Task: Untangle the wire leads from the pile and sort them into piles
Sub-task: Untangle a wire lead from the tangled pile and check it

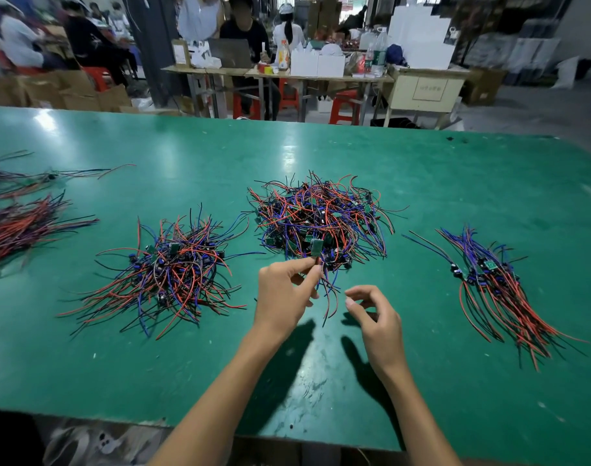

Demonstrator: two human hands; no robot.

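From the head view, our left hand (287,290) pinches a wire lead (317,250) by its small green board, its wires hanging down toward the green table (321,153). Our right hand (375,314), at 3 o'clock of the left, hangs loosely curled, holding nothing. The tangled pile (321,213) lies at 12 o'clock of the hands. One sorted pile (173,274) sits at 9 o'clock, another (496,287) at 3 o'clock.
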